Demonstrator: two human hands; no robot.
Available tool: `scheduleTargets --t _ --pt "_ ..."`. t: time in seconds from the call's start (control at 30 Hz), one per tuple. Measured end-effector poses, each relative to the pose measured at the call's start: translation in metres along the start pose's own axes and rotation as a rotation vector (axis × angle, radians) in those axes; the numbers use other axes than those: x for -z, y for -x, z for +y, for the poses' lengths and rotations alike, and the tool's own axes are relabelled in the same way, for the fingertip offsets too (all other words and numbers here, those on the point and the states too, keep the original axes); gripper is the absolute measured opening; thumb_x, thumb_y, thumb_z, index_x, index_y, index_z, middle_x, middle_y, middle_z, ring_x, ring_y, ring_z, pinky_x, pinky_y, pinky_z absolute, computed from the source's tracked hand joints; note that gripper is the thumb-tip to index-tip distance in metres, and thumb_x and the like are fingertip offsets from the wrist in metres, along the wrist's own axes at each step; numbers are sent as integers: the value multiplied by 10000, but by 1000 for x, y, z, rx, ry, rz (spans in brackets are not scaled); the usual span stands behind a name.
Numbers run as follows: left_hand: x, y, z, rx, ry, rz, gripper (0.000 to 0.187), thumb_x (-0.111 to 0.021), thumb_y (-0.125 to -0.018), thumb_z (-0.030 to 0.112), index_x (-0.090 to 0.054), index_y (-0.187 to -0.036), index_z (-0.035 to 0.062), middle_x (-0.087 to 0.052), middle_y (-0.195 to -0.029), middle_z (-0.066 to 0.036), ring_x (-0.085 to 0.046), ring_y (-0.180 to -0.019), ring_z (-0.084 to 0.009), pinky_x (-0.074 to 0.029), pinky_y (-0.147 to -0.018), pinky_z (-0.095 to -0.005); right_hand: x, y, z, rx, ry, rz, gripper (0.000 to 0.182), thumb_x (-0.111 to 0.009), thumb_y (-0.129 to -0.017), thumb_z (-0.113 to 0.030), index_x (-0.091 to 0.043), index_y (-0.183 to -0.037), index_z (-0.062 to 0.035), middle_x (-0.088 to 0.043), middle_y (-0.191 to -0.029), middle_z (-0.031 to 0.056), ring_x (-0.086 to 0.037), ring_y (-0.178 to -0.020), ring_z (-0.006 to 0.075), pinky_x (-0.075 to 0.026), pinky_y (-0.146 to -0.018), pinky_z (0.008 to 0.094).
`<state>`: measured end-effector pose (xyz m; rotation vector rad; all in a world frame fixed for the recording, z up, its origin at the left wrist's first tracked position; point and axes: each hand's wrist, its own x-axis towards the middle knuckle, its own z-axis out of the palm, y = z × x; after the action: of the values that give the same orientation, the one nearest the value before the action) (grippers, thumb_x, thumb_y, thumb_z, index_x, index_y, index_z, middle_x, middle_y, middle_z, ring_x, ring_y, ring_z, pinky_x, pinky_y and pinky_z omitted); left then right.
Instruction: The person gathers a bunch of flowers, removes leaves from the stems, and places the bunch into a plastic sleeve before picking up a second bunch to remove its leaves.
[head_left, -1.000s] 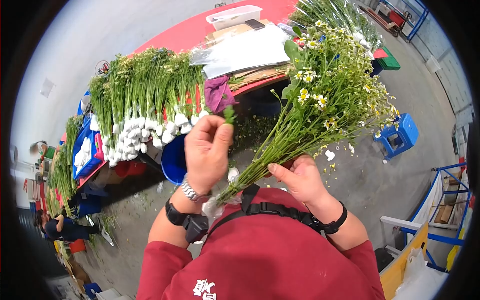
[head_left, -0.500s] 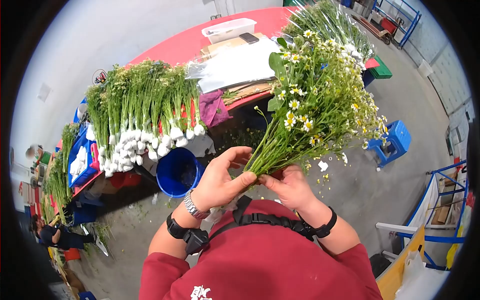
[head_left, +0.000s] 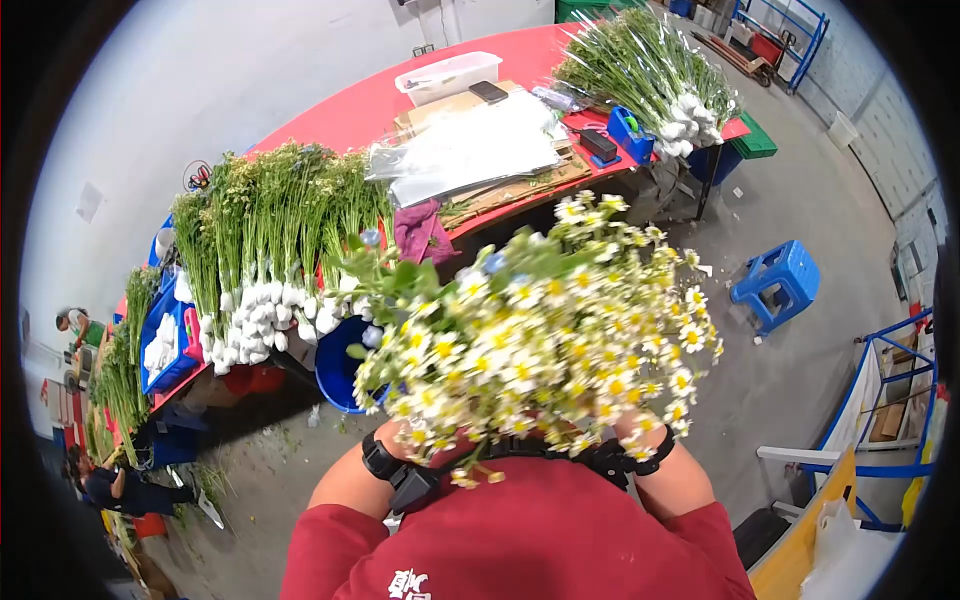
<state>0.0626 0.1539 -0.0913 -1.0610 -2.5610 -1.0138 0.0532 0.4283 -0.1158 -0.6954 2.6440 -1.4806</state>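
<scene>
1. The bunch of white-and-yellow flowers (head_left: 540,350) is in the near middle, in front of the person's chest, blossoms turned toward the camera and partly blurred; its stems are hidden.
2. The left hand (head_left: 394,434) and right hand (head_left: 638,428) are almost wholly hidden behind the blossoms, at the bunch's near left and near right. The wrists stand apart — how the fingers close, and on what, I cannot tell.
3. A black strap with a boxy device (head_left: 412,490) is on the left wrist; a black band (head_left: 652,456) is on the right.
4. Just left of the bunch, and partly covered by it, is a blue bucket (head_left: 340,372).
5. Beyond lies a red surface (head_left: 350,110). On its left, green bunches (head_left: 290,200) lie in a row, their white-wrapped ends (head_left: 262,318) toward the near edge.
6. Mid-surface, white sheets (head_left: 480,145) lie over cardboard, with a purple cloth (head_left: 422,232) at the near edge; a phone (head_left: 488,92) and a translucent box (head_left: 447,78) are farther back.
7. At the right end are more bunches in clear wrap (head_left: 640,80), beside a blue holder (head_left: 630,136).
8. A blue stool (head_left: 790,280) stands on the floor, well right — and at far left is a co-worker in dark clothing (head_left: 118,488).
</scene>
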Motion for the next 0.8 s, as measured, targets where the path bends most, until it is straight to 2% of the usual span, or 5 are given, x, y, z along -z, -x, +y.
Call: scheduleTargets --t 0.17,0.37,0.63,0.8 --pt "-3 11 7 147 30 -34 537 -647 -942 216 -523 -1442 67 -603 -1386 -169 -587 -1268 -302 -452 -1077 -390 8 10 6 -83 -50 -18 357 -673 -946 -245 -660 -1275 -108 -673 -1269 113 -663 -1112 266 -536 -917 417" --pt "-9 9 8 182 -11 -35 517 -624 -950 219 -532 -1440 78 -604 -1388 -161 -593 -1262 -296 -472 -1054 -388 16 11 14 -119 -56 -44 376 -664 -948 -267 -653 -1292 -116 -656 -1297 115 -654 -1131 272 -540 -917 420" --pt "-22 -8 -11 135 -115 -67 495 -593 -962 222 -545 -1437 93 -605 -1391 -152 -601 -1254 -289 -499 -1023 -386 20 -5 30 -141 -34 -84 402 -652 -950 -296 -643 -1315 -127 -634 -1334 119 -642 -1156 281 -546 -916 425" --pt "-41 -37 -40 12 -244 -110 482 -574 -969 225 -553 -1435 103 -606 -1393 -146 -605 -1249 -285 -515 -1004 -384 25 -24 51 -150 30 -105 418 -644 -952 -315 -637 -1329 -133 -619 -1358 121 -635 -1171 286 -550 -916 428"
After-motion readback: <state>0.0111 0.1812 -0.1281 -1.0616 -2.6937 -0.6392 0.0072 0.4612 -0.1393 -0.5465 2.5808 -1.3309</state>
